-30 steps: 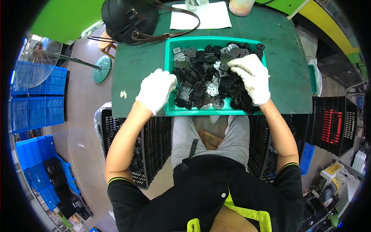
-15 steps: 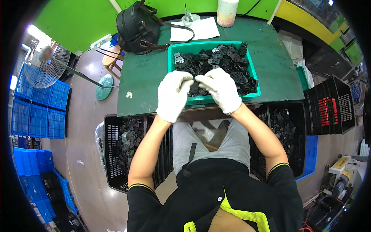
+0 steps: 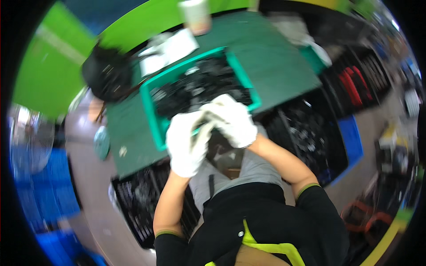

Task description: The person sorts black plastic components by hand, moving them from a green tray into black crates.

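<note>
- Closest in, at the bottom of the frame, there's your black shirt (image 3: 284, 221) with its bright yellow-green trim, and just above it your grey trousers (image 3: 262, 173).
- Up to the middle: your left hand (image 3: 186, 144), in a white glove, has its fingers curled toward the thumb with a gap between them; blur hides whether you've got hold of anything.
- Right beside it, your right hand (image 3: 233, 122), gloved in white too, bends its fingers in toward the left ones; how tightly they close, and on what, you can't tell from here.
- Both hands meet in front of the near edge of the green tray (image 3: 153, 119), which sits tilted across the centre of the frame.
- And in that tray, the black parts (image 3: 199, 84), heaped loosely, a few catching pale light.
- Lower left, a black crate (image 3: 146, 208) of dark pieces; right of centre, another dark crate (image 3: 310, 133), loaded as well.
- Beneath your tray, the dark green table (image 3: 275, 62) stretches toward the upper right.
- Beyond the tray at upper centre, white paper (image 3: 179, 46) and a pale bottle (image 3: 195, 17); over at upper left, a black bag (image 3: 106, 73).
- Out at the far left edge, a blurred fan (image 3: 31, 137) in front of blue crates (image 3: 44, 186).
</note>
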Demonstrator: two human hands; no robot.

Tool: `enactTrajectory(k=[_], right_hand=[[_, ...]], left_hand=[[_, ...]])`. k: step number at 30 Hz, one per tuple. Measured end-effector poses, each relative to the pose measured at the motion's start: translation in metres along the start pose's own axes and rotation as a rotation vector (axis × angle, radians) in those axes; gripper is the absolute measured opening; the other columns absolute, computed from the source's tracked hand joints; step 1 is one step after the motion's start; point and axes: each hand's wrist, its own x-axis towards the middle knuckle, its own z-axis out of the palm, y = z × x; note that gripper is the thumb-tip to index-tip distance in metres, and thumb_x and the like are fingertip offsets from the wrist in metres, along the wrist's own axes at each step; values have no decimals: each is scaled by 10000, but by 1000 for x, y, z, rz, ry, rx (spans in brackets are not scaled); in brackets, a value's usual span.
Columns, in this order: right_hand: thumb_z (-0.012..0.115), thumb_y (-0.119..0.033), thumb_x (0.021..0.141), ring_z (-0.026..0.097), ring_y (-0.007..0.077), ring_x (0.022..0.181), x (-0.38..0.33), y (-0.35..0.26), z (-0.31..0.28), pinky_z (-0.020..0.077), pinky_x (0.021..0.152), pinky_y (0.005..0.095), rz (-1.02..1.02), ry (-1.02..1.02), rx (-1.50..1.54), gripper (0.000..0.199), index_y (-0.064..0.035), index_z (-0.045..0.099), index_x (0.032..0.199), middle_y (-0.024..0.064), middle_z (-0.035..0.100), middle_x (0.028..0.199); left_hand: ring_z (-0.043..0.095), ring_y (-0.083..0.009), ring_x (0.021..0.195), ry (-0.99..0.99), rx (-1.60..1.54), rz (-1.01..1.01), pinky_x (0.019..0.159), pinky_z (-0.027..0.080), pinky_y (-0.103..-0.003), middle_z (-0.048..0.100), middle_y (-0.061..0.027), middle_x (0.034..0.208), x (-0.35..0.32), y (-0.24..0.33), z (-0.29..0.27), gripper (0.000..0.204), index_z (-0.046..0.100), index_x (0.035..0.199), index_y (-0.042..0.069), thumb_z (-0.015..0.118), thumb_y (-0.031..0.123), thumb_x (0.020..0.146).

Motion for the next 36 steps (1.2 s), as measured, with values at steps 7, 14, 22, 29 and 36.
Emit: enactTrajectory(k=[7, 14, 22, 29, 36], right_hand=[[687, -138, 784, 588, 221, 707, -73, 38, -116, 484, 628, 325, 411, 352, -112, 142, -91, 675, 918, 83, 569, 823], [653, -196, 802, 589, 254, 715, -263, 113, -321, 492, 660, 353, 753, 528, -740, 127, -105, 675, 888, 88, 592, 760], [666, -254, 803, 603, 318, 843, -420, 219, -496, 479, 771, 395, 1268, 544, -961, 241, -101, 674, 988, 172, 583, 867], [551, 31, 812, 617, 206, 1013, -501, 292, -552, 490, 870, 300, 1479, 439, -689, 382, -30, 582, 1188, 135, 653, 1085], [455, 100, 785, 615, 219, 1052, -535, 303, -568, 447, 960, 313, 1320, 585, -377, 421, 8, 590, 1173, 136, 645, 1122]], left_hand=[[578, -244, 890, -152, 4, -246, 826, 462, -347, 602, -138, 1008, -33, -16, 38, 243, 576, 1086, -30, 568, 31, 851], [582, -316, 881, -236, 374, -17, 796, 453, -399, 613, -162, 962, -59, -40, 68, 192, 618, 1027, -11, 605, 107, 876], [583, -306, 861, -282, 657, -27, 778, 439, -395, 627, -137, 957, -66, -48, 73, 216, 615, 1058, 16, 588, 161, 899], [568, -323, 884, -330, 750, -77, 801, 430, -410, 608, -150, 965, -69, -47, 71, 257, 598, 1061, 1, 597, 193, 891], [551, -323, 921, -311, 805, -27, 847, 412, -414, 591, -152, 995, -74, -53, 75, 277, 585, 1074, 10, 614, 196, 871]])
